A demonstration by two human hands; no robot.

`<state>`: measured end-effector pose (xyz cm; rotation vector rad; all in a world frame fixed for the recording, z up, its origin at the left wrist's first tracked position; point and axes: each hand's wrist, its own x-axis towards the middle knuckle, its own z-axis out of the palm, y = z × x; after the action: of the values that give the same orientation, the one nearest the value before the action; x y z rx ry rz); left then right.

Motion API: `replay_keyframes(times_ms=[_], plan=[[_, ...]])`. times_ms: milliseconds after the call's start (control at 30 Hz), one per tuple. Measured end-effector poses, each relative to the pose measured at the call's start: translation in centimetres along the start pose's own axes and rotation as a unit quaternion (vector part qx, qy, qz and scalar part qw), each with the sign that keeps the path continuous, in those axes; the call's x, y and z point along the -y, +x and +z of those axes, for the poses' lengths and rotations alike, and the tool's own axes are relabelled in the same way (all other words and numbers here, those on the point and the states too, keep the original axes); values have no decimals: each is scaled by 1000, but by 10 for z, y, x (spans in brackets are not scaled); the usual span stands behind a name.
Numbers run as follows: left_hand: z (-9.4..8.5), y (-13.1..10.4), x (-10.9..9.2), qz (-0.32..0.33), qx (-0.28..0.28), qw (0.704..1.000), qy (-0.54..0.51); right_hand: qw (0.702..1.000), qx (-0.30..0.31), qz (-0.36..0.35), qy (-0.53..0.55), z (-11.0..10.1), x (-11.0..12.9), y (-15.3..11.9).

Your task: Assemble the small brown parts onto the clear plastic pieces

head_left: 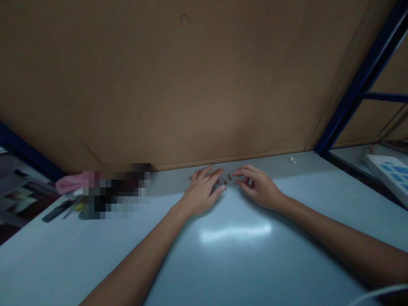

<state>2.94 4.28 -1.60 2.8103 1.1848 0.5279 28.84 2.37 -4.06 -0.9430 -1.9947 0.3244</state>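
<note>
My left hand [204,193] lies palm down with its fingers spread over a small pile of clear and brown bits [222,182] on the table. Most of that pile is hidden under the palm and fingers. To its right, my right hand [259,187] is curved, thumb and forefinger a little apart. A small brown piece [230,177] rests just left of its fingertips, and I see nothing between them. These bits are too small to name exactly.
The pale table [204,267] meets a brown board [223,85] behind. At left lie a pink cloth [70,183], a dark flat object [57,211] and a blurred-out patch. A small white scrap [292,160] sits back right. Blue posts [360,80] flank the board; a white-and-blue box [390,170] stands beyond.
</note>
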Motion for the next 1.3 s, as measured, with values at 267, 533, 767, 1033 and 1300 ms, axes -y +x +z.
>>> replay_keyframes(times_ms=[267, 533, 767, 1033, 1300], plan=[[2, 0, -2, 3, -31, 999, -34, 1000, -1, 8, -3, -1, 0, 1], [3, -2, -5, -18, -26, 1000, 0, 1000, -1, 19, -25, 0, -3, -1], [5, -2, -6, -4, -30, 999, 8, 995, 20, -18, -100, 1, -9, -2], [8, -2, -5, 10, -69, 998, 3, 972, 107, -68, -200, -1, -3, 1], [4, 2, -9, 49, -194, 979, -41, 972, 113, -56, -197, 0, -1, 0]])
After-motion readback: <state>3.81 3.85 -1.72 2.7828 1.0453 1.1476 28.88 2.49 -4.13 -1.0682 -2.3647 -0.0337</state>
